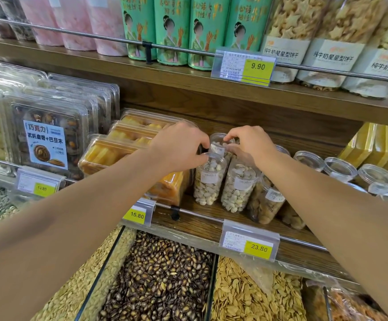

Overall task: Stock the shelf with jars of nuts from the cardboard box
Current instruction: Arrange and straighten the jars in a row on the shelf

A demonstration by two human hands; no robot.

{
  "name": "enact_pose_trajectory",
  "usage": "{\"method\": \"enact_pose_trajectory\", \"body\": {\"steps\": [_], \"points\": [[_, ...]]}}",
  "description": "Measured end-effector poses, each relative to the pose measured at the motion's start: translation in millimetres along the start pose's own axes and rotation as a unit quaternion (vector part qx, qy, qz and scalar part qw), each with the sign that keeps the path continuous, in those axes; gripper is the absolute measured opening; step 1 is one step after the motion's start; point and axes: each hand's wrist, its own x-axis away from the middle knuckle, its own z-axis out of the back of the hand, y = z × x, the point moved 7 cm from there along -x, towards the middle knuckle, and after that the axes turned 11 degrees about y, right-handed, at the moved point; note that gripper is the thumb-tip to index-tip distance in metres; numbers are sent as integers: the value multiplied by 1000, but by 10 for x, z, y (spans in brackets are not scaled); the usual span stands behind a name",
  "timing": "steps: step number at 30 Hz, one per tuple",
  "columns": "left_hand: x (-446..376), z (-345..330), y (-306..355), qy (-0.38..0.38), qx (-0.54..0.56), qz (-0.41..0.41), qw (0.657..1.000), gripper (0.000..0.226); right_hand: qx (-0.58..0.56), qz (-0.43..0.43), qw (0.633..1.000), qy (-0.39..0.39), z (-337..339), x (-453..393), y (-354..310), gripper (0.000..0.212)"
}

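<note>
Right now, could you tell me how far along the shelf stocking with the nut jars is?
Done: two pistachio jars stand at the shelf front, beside jars of darker nuts. In hand: the left hand touches the front-left jar's lid, while the right hand pinches the rim of a rear pistachio jar, apparently seating it. Left: unclear, since the cardboard box is out of view.

You have three jars of nuts on the middle shelf point(211, 218): the front-left jar point(208, 179) stands just left of the front-right jar point(238, 186), with the rear jar point(219, 144) behind them. Your left hand point(179, 147) rests on the front-left jar's top; your right hand point(251, 144) is at the rear jar's rim. Pastry boxes point(128, 154) sit to the left, more jars point(338, 170) to the right, seed bins point(160, 279) below in front.
</note>
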Motion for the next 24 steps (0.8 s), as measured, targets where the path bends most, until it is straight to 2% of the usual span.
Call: {"method": "enact_pose_trajectory", "body": {"steps": [4, 8, 11, 15, 20, 24], "points": [[9, -1, 88, 0, -33, -27, 999, 38, -5, 6, 1000, -5, -4, 9, -22, 31], [-3, -33, 163, -16, -79, -42, 996, 35, -52, 23, 997, 59, 241, 201, -12, 26], [-26, -34, 191, -56, -75, -47, 995, 38, -67, 38, 996, 43, 346, 554, 44, 24], [12, -70, 224, -87, -87, -52, 991, 51, -12, 53, 998, 22, 321, 899, 83, 38], [3, -150, 280, -82, -107, -45, 990, 45, -9, 40, 998, 39, 282, 953, 117, 39], [-58, -189, 372, -76, -128, -40, 988, 30, -5, 44, 998, 44, 284, 961, 155, 40]]}}
